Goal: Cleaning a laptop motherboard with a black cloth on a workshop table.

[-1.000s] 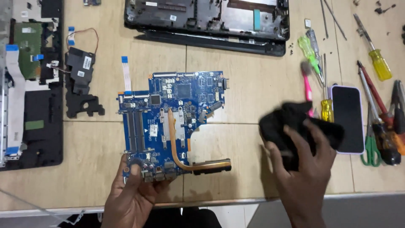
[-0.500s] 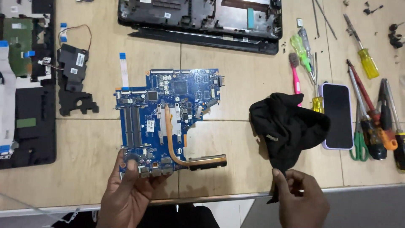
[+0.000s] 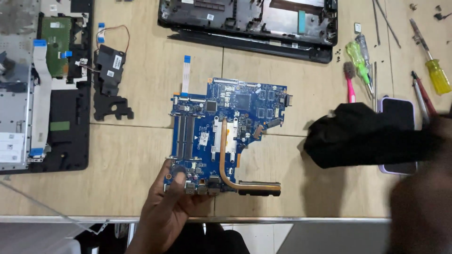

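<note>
I am working over a pale wooden table [image 3: 136, 155], and the biggest thing on it is the black plastic laptop base shell [image 3: 249, 23] lying along the far edge, stripped open. At the far left sits a grey and black laptop palmrest panel with a green board and pale ribbon cables [image 3: 37, 89], and just right of it a black plastic speaker piece with thin red wires [image 3: 109, 77]. In the middle lies the blue laptop motherboard with a bent copper heat pipe [image 3: 235, 122], flat on the table, its near left corner pinched by my left hand [image 3: 172, 204], thumb on top and fingers under the edge. To its right hangs a black crumpled cloth [image 3: 367, 136], which covers part of a dark phone in a lilac case [image 3: 400, 110]. My right hand [image 3: 423, 197] is a dark blur at the near right corner, gripping the cloth's right end. Beyond the cloth are 1 pink-handled brush [image 3: 350, 87], 1 green-handled screwdriver [image 3: 360, 59] and 1 yellow-handled screwdriver [image 3: 435, 73].
</note>
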